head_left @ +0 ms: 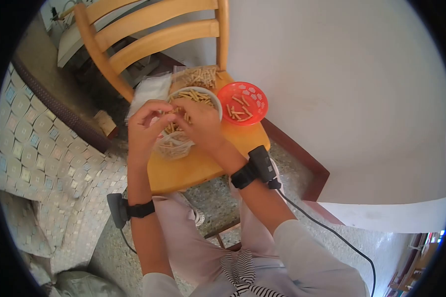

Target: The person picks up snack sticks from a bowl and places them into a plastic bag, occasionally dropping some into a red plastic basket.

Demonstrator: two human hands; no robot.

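Note:
Both hands meet over a white bowl (218, 102) filled with short tan sticks (195, 95). My left hand (148, 123) has its thumb and fingertips brought together at the bowl's left side. My right hand (201, 121) is closed, its fingertips close to those of the left. Whatever lies between the fingertips is too small to make out. Just below the hands is a clear plastic container (174, 147) with some sticks in it. To the right, a red basket (260, 105) holds several sticks. Behind the bowl lies a clear bag of sticks (199, 77).
All of these rest on a wooden chair seat (193, 173) with a slatted back (166, 33). Clear plastic bags (152, 88) lie at the seat's left. A patterned cloth (39, 143) hangs at the left, a pale wall (332, 99) stands at the right, and a cable (332, 231) trails from the right wrist device.

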